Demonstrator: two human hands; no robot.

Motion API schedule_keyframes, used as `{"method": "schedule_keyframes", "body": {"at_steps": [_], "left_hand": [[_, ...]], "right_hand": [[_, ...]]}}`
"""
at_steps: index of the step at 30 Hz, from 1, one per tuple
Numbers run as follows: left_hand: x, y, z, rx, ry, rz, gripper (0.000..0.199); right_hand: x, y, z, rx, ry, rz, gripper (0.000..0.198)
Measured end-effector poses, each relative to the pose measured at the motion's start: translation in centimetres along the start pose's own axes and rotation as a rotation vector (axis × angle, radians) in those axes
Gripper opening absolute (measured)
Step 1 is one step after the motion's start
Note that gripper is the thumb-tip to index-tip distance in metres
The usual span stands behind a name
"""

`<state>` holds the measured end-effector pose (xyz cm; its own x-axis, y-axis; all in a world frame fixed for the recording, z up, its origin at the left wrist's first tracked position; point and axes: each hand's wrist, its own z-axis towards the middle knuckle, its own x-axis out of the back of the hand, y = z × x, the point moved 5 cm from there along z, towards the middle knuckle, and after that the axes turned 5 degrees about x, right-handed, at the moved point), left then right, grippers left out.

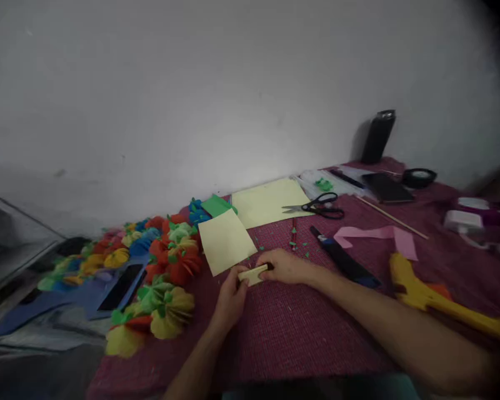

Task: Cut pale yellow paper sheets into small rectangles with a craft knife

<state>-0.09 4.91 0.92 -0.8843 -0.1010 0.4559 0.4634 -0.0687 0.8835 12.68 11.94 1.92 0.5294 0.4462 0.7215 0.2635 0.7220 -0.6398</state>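
Note:
A small folded strip of pale yellow paper (pixel 251 274) lies between my two hands, just above the cloth. My left hand (pixel 232 290) pinches its left end between thumb and fingers. At the other end, my right hand (pixel 282 267) is closed with its fingertips on the strip; a small dark item by those fingers is too blurred to name. Beyond my left hand lies a square sheet of pale yellow paper (pixel 227 241). Black-handled scissors (pixel 316 206) rest partly on a larger yellow sheet (pixel 266 201) at the back.
Colourful paper pumpkins (pixel 177 261) crowd the left, beside a dark phone (pixel 120 287). To the right lie a blue-black cutter-like tool (pixel 344 256), pink ribbon (pixel 370 233), a wooden stick (pixel 394 217) and a yellow glue gun (pixel 437 300). Black tape (pixel 419 177) sits farther back.

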Motion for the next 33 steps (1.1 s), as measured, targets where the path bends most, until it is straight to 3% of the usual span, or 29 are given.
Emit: {"method": "schedule_keyframes", "body": {"at_steps": [5, 12, 17, 24, 33], "left_hand": [[0.0, -1.1, 0.1, 0.055, 0.042, -0.043, 0.011], [0.5, 0.6, 1.7, 0.176, 0.091, -0.428, 0.025], [0.3, 1.4, 3.1, 0.221, 0.024, -0.447, 0.026], [-1.1, 0.5, 3.3, 0.287, -0.049, -0.546, 0.025], [-1.3, -0.5, 3.4, 0.293, -0.069, -0.499, 0.022]], "right_hand": [[0.1, 0.0, -0.2, 0.008, 0.031, 0.049, 0.013], [0.5, 0.7, -0.1, -0.127, 0.030, 0.293, 0.022], [1.6, 0.1, -0.1, -0.140, 0.051, 0.378, 0.029], [1.9, -0.2, -0.3, -0.193, 0.098, 0.273, 0.039], [0.7, -0.3, -0.4, -0.168, -0.026, 0.379, 0.040]]}}
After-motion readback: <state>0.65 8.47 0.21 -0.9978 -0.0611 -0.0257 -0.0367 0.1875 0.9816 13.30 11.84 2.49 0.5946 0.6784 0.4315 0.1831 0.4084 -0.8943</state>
